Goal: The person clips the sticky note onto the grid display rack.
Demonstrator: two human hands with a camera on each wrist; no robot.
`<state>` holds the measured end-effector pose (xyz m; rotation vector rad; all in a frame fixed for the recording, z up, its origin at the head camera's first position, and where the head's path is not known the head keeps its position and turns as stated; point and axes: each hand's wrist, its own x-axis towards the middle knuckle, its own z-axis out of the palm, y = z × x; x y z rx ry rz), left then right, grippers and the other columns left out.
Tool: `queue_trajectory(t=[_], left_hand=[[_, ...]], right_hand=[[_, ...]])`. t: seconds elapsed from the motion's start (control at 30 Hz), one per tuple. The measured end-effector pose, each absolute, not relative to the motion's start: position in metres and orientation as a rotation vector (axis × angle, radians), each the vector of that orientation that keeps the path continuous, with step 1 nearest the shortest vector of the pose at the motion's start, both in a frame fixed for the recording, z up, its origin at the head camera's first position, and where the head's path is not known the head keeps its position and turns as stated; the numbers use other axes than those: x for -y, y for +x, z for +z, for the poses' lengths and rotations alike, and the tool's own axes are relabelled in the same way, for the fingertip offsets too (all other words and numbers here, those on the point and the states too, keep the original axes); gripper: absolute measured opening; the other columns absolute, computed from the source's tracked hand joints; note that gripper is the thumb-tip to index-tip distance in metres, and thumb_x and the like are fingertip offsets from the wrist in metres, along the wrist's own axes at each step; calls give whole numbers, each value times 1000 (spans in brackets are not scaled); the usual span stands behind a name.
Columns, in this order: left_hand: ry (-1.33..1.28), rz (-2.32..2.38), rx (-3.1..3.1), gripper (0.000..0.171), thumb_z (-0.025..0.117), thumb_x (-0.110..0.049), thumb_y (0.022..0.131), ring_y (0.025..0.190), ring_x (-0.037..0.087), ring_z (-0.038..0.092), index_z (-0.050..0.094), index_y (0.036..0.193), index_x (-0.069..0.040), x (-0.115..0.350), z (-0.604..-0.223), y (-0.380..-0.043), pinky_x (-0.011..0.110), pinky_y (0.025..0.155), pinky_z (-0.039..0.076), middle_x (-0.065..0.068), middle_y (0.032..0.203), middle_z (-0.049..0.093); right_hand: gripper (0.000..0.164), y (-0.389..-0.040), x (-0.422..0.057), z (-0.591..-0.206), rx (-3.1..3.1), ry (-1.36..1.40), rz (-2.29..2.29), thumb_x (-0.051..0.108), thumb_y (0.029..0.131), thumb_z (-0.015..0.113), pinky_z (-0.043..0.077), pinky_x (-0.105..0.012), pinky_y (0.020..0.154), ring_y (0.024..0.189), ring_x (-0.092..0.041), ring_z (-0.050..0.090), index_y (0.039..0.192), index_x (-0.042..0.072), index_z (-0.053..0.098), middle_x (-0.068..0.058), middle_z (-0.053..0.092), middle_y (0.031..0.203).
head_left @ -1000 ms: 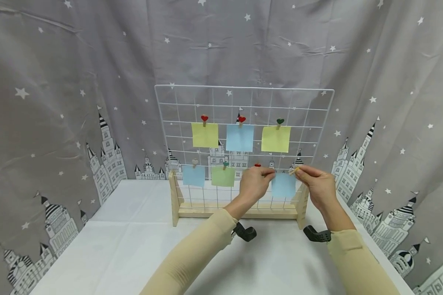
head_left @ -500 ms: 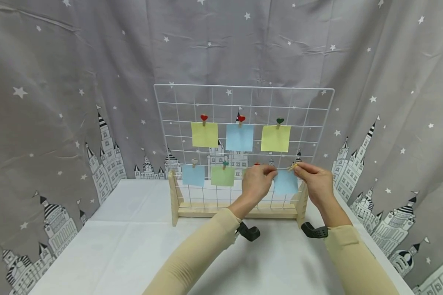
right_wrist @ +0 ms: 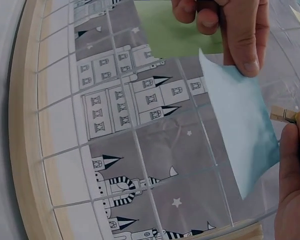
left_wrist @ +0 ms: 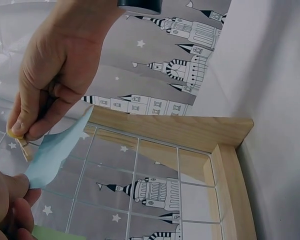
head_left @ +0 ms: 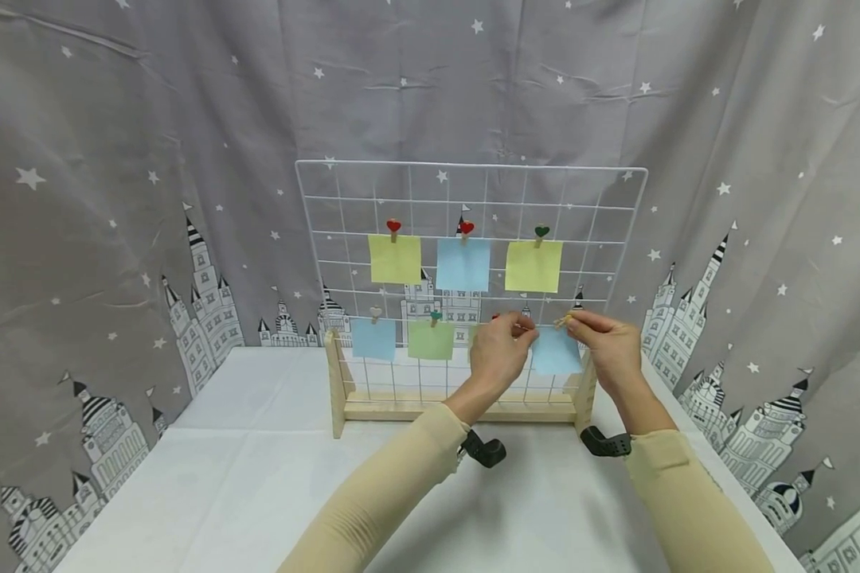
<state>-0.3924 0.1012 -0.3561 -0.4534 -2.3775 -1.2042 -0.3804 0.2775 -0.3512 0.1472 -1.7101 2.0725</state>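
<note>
My left hand [head_left: 498,354] pinches the upper left corner of a light blue paper note [head_left: 556,352] at the lower right of a white wire grid [head_left: 473,165]. In the right wrist view the note [right_wrist: 240,125] bends slightly and stands tilted in front of the wires. My right hand [head_left: 609,350] pinches a small wooden clothespin [left_wrist: 26,149] by its yellow end. The clothespin's tip [right_wrist: 281,114] is close to the note's top edge. Behind the left hand, a green note [right_wrist: 185,30] is partly hidden.
The grid stands in a wooden base [head_left: 401,410] on a white-covered table [head_left: 222,477]. Red- and green-heart clothespins hold yellow notes [head_left: 395,259] and a blue note [head_left: 463,264] above; a blue note [head_left: 373,340] and a green note [head_left: 430,341] hang lower left. A grey curtain [head_left: 186,119] hangs behind.
My left hand and the blue note have shifted slightly right and up. My right hand has moved a little left and up, its clothespin staying near the note's top edge.
</note>
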Motion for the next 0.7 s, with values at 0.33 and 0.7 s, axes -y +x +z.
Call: queue_trajectory(t=[0.33, 0.7], left_hand=[[-449, -1182, 2366, 12, 73, -31, 97, 76, 12, 72, 76, 103, -21, -99, -357, -394, 21, 53, 43, -4, 96, 80], [-448, -1221, 2364, 11, 71, -30, 98, 76, 11, 71, 75, 104, -22, -100, -355, -391, 22, 56, 46, -4, 98, 80]], right_hand=[[27, -380, -269, -351, 1800, 98, 1899, -5, 90, 75, 59, -17, 76, 79, 0, 72, 114, -16, 69, 17, 77, 82], [24, -379, -264, -356, 1898, 46, 1749, 0, 91, 76, 59, -17, 73, 75, 2, 72, 113, -9, 74, 18, 75, 86]])
